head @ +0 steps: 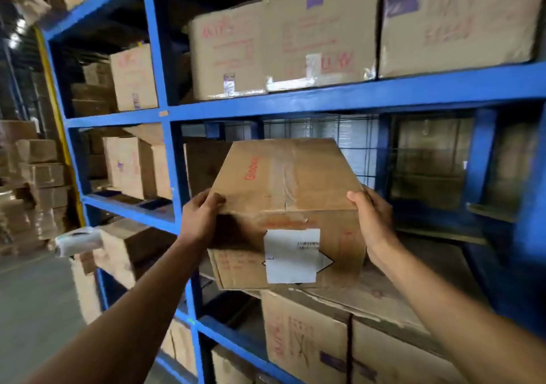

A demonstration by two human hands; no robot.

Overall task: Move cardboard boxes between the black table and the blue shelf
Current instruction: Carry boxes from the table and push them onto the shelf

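Cardboard box (pixel 288 206) sits at the front edge of the blue shelf (pixel 325 100), its long axis running back into the bay. Left hand (pixel 201 216) clasps its left top corner, and right hand (pixel 373 221) presses its right side. Both are equally near, so it could slide either way.

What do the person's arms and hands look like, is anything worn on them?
Both forearms are bare as far as the picture shows; no sleeve is in view. The left hand and the right hand wear no gloves, and no watch, ring or bracelet is visible on either wrist.
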